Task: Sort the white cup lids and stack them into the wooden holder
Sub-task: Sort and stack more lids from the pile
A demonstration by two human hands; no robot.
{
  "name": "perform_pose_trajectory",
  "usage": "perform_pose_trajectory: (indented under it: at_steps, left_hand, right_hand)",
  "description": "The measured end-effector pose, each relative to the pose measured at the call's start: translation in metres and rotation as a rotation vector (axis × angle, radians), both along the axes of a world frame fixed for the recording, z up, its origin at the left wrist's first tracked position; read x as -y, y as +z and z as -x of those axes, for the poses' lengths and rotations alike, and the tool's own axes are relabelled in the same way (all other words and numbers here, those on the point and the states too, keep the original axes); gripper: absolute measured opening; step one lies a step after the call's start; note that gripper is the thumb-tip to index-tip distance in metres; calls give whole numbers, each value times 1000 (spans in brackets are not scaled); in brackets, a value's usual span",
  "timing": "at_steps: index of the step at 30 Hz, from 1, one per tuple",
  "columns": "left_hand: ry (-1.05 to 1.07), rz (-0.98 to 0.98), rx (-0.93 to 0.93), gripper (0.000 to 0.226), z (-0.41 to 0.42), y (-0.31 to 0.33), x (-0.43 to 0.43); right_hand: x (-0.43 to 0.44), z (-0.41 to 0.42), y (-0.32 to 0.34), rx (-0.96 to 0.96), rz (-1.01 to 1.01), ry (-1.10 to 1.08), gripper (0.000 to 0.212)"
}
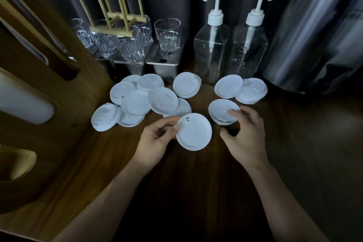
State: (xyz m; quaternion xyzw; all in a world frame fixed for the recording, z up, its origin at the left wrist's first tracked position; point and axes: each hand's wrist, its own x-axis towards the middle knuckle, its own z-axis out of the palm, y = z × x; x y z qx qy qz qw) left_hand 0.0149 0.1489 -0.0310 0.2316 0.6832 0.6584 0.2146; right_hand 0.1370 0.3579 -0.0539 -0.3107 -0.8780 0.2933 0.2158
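Several white cup lids (135, 102) lie scattered on the dark wooden table, some overlapping. My left hand (157, 141) pinches one lid (194, 132) by its left rim and holds it just above the table. My right hand (245, 133) reaches over another lid (222, 111), its fingertips touching that lid's right edge and its thumb spread below. The tall wooden holder (35, 76) with slotted openings fills the left side; a white stack shows in one slot.
At the back stand several clear glasses (168, 34) on metal containers, a wooden peg rack (117, 19), and two clear pump bottles (212, 49). A large shiny metal vessel (314, 31) is at the right. Bare table (196, 182) lies near me.
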Motion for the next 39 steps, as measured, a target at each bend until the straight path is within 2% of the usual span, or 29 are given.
perform_pose_trajectory:
  at_steps: [4,9,12,19,24,31,36,39]
  left_hand:
    - [10,13,-2,22,0,0,0]
    - [18,12,-18,23,1,-1,0]
    - [29,10,-15,22,1,-2,0]
    - [32,18,31,36,2,-1,-1]
    - [14,-1,63,28,3,-2,-1]
    - [-2,33,18,27,4,-2,-1]
    - [-36,48,4,28,4,-1,-1]
    - [-69,53,-4,30,3,0,0]
  right_hand:
    - [0,1,0,9,-16,15,34]
    - [-1,1,-1,5,-39,-4,33]
    - [1,1,0,-30,-66,-7,22]
    - [5,1,6,-329,-60,38,16]
    - [19,2,6,-493,-106,214,12]
    - [40,6,7,-398,-126,506,13]
    - [40,7,-1,-219,-74,564,23]
    - [40,9,-3,-189,-62,559,27]
